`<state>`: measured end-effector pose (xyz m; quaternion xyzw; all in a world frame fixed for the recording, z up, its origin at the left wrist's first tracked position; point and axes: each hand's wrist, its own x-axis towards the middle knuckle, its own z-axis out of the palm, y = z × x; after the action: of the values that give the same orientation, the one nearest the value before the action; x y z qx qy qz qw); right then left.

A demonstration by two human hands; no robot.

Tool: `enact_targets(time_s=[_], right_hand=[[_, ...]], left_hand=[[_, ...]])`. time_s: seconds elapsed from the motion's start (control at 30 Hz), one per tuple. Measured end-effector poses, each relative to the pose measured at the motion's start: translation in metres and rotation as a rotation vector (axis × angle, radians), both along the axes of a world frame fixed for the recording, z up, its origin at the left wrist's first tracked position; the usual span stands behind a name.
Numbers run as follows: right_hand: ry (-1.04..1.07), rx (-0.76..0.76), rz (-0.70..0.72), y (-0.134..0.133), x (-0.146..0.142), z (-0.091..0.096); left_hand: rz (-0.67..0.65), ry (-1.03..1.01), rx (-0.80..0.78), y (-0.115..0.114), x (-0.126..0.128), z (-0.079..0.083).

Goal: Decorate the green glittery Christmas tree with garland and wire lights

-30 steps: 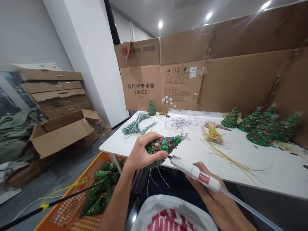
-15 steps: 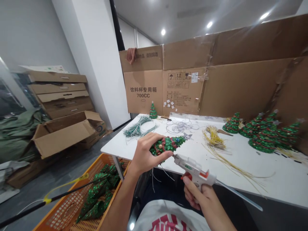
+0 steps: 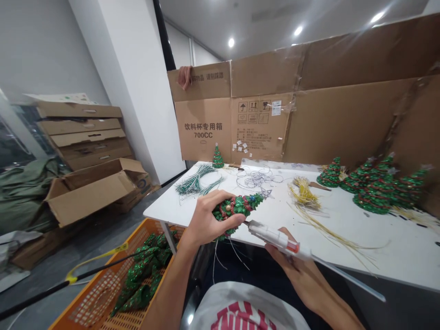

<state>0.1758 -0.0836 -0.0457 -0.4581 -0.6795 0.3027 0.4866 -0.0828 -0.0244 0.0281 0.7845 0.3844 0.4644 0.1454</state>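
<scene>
Left hand (image 3: 210, 219) curled round one decorated tree (image 3: 239, 206), right hand (image 3: 298, 274) round one glue gun (image 3: 270, 235).

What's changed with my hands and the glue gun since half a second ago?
Your right hand has rolled the glue gun, hiding its red trigger. Nothing was picked up or let go. Your left hand still grips the small tree, and the green strands lie unmoved.

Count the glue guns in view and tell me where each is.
1: the glue gun in the right hand, its tip close to the decorated tree held in the left hand. Others could be hidden.
</scene>
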Motion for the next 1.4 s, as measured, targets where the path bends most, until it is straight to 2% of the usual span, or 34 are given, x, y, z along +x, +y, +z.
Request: enact_targets(time_s=[0.13,0.27,0.37,0.6,0.87,1.07,1.23,1.4], right_hand=[[-0.027,-0.106,0.042,-0.004,0.006,0.008],[0.073,-0.043,0.031,-0.008,0.010,0.007],[0.153,-0.011,-0.035,-0.010,0.010,0.003],[0.271,-0.146,-0.083,-0.025,-0.001,0.006],[0.161,-0.128,-0.062,-0.030,0.000,0.019],[0.039,-0.060,0.022,-0.029,0.006,0.017],[0.026,-0.028,0.023,-0.031,0.006,0.016],[-0.005,0.002,-0.082,-0.034,-0.001,0.016]], left_hand=[[-0.033,-0.139,-0.133,0.006,0.003,-0.005],[-0.085,-0.305,-0.205,0.013,0.002,-0.012],[-0.146,-0.425,-0.236,0.014,0.001,-0.014],[-0.296,-0.576,-0.260,0.009,0.007,-0.017],[-0.354,-0.613,-0.299,0.002,0.008,-0.019],[-0.389,-0.672,-0.355,0.000,0.012,-0.017],[-0.325,-0.699,-0.372,-0.001,0.014,-0.016],[-0.265,-0.520,-0.312,-0.001,0.008,-0.015]])
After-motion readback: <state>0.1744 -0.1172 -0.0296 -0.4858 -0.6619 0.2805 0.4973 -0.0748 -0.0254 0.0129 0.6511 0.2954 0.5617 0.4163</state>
